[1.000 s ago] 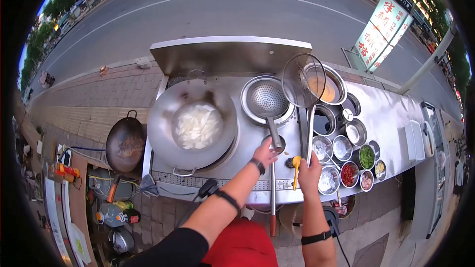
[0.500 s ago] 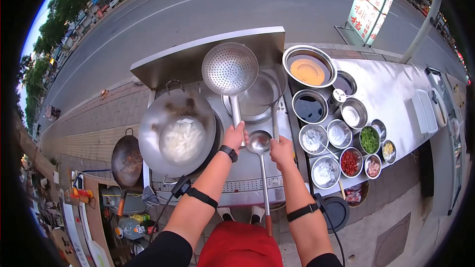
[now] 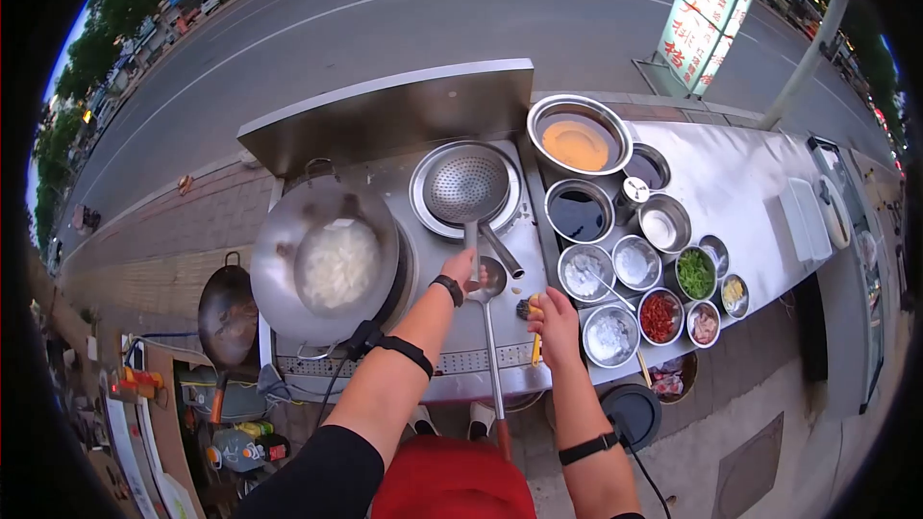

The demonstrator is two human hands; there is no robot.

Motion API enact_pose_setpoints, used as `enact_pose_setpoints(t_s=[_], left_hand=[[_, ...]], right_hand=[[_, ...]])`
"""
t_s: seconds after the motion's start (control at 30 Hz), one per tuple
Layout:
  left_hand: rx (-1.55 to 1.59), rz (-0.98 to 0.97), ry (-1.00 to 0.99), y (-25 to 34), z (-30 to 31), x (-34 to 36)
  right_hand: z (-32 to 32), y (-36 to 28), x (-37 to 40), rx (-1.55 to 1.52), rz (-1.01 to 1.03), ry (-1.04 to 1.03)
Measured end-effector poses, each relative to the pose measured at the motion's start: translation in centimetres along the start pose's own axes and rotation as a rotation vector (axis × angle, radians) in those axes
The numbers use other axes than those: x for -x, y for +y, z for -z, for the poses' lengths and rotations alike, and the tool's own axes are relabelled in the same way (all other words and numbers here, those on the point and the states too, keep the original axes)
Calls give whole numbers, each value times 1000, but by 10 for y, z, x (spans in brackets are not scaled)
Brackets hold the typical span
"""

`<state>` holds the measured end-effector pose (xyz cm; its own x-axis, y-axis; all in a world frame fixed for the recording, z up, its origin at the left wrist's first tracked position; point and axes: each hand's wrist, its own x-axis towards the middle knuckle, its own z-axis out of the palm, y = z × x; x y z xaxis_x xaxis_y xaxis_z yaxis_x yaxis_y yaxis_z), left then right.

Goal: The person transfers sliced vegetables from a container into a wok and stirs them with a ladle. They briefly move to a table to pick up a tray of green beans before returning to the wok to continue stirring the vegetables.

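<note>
Head view: we judge that the round grey perforated steel ladle, lying over the round silver steel basin, wants a firm, level grip; our left hand is wrapped around its handle, forearm reaching forward; our right hand is loosely curled near the slim yellow handle, whether pinching anything we cannot tell.

Roadside Kitchen by the Count

Two woks are standing at the left edge of the stove top, one on it, one beyond. Two ladles are pointing their handles toward its front edge, near two hands. Twelve metal bowls, one large and eleven smaller, are crowding the left edge of the tabletop, one lidded canister among them.
</note>
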<state>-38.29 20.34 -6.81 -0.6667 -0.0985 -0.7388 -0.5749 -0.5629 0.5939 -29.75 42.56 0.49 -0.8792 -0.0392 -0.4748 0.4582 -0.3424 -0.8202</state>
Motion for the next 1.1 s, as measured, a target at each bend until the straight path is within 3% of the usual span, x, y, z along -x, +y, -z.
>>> enact_pose_setpoints(t_s=[0.1, 0.2, 0.23, 0.37, 0.47, 0.53, 0.57, 0.6, 0.63, 0.7, 0.8, 0.9, 0.93, 1.1], left_hand=[[46, -14, -190, -1, 4, 14], [-66, -102, -229, -18, 13, 64], [-113, -111, -161, -31, 23, 83], [-375, -436, -150, -109, 122, 183], [-411, -523, 211, -152, 228, 256], [-471, -629, 525, -154, 314, 285], [-538, -588, 712, -140, 352, 298], [-736, -744, 938, -143, 412, 289], [-843, -565, 1058, -116, 441, 303], [-1034, -919, 1270, -101, 522, 282], [-973, -639, 1006, -85, 578, 265], [-999, -595, 1047, -94, 588, 259], [-1075, -534, 978, -83, 582, 274], [-465, -643, 881, -121, 546, 337]], right_hand=[[28, 16, 43, -50, 8, -27], [41, 34, 102, 1, -111, -88], [46, 41, 123, 31, -126, -103], [55, 73, 195, 204, -243, -143], [66, 91, 224, 305, -298, -109], [53, 89, 235, 318, -289, -116], [47, 88, 239, 330, -278, -114], [38, 89, 240, 354, -260, -114], [24, 89, 239, 373, -238, -115], [-7, 95, 242, 390, -204, -134], [-65, 108, 270, 438, -193, -193], [-117, 142, 304, 567, -143, -309], [-136, 154, 312, 607, -109, -365], [-238, 191, 362, 869, 25, -698]])
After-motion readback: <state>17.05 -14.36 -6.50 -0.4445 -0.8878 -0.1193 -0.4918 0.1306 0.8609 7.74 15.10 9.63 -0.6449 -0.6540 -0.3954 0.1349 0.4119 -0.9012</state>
